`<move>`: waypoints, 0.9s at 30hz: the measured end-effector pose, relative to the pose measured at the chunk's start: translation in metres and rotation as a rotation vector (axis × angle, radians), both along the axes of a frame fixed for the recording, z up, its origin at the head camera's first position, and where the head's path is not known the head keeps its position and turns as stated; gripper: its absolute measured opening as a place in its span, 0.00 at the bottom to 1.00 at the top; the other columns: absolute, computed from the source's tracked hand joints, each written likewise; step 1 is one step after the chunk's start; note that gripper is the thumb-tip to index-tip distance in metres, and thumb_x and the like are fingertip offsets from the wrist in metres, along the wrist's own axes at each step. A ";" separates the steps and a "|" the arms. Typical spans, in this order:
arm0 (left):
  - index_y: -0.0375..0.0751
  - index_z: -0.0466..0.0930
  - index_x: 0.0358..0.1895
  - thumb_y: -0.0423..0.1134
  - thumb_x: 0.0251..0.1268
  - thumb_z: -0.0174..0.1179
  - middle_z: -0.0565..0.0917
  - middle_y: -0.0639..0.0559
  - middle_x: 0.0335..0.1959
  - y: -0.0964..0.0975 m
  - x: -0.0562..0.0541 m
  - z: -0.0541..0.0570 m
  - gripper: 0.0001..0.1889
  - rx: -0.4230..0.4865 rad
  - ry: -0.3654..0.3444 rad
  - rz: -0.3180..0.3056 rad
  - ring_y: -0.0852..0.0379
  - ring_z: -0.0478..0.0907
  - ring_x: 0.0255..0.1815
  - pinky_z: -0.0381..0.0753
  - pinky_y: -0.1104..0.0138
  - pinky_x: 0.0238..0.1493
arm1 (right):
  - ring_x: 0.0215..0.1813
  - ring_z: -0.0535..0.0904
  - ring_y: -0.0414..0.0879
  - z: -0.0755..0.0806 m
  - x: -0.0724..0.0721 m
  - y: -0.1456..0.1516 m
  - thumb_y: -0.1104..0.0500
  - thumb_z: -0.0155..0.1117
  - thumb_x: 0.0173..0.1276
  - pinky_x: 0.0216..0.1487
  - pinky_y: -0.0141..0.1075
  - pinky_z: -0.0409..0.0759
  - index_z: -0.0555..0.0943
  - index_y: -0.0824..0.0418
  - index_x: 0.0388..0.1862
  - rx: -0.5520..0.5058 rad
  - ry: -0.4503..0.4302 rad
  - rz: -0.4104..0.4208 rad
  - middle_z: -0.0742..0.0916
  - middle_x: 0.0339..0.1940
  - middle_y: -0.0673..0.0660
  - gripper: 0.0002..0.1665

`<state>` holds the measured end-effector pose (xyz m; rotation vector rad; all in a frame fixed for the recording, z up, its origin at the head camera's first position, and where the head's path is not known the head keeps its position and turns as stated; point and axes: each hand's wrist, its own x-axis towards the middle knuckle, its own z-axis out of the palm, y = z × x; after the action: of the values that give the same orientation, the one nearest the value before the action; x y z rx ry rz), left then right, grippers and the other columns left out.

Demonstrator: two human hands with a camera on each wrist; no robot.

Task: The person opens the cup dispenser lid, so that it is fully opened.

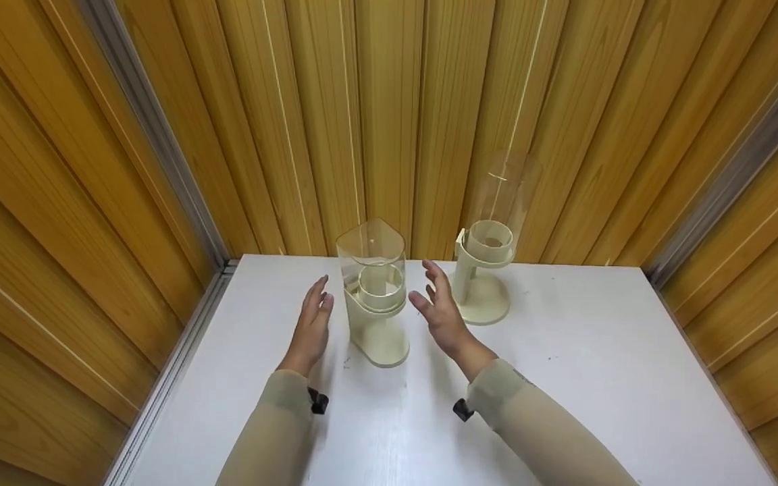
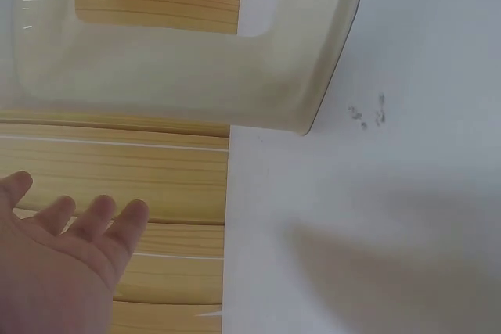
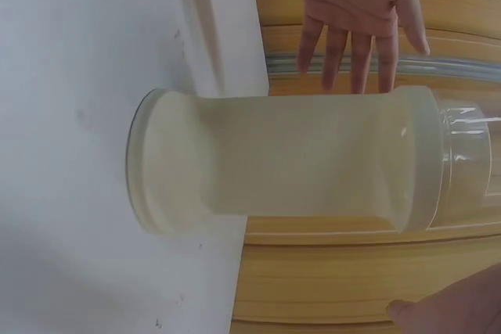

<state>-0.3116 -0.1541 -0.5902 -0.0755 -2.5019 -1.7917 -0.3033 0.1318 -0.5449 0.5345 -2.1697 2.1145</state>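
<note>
Stand [image 1: 377, 324], topped by a clear cover [image 1: 372, 244], is seen upright on the desk [image 1: 591, 337] between the left hand [image 1: 309, 329] and right hand [image 1: 444, 317], whose fingers are extended, with nothing gripped; a second stand [image 1: 486, 298] is placed behind, rightward

The near stand [image 1: 381, 343] is plain cream, with a colourless, transparent upper shell [image 1: 360, 251]. The far stand [image 1: 487, 300] is the same cream. The tabletop [image 1: 578, 405] is white, marked by small dark specks. The wall panels [image 1: 389, 121] are yellow-brown, wood-grained and striped with grooves; the corner rail [image 1: 152, 121] is grey. The sleeves [image 1: 271, 425] are khaki.
</note>
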 end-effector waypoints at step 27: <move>0.44 0.63 0.91 0.57 0.97 0.37 0.67 0.44 0.92 0.014 -0.003 -0.011 0.33 0.183 0.052 -0.142 0.39 0.60 0.94 0.57 0.41 0.96 | 0.96 0.55 0.64 0.024 -0.011 -0.062 0.49 0.89 0.67 0.99 0.57 0.49 0.49 0.63 0.94 -0.050 -0.065 -0.025 0.61 0.95 0.68 0.72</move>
<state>-0.3143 -0.1400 -0.6013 -0.2939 -2.3394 -2.0351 -0.3140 0.0701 -0.5212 0.4380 -2.1383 2.1957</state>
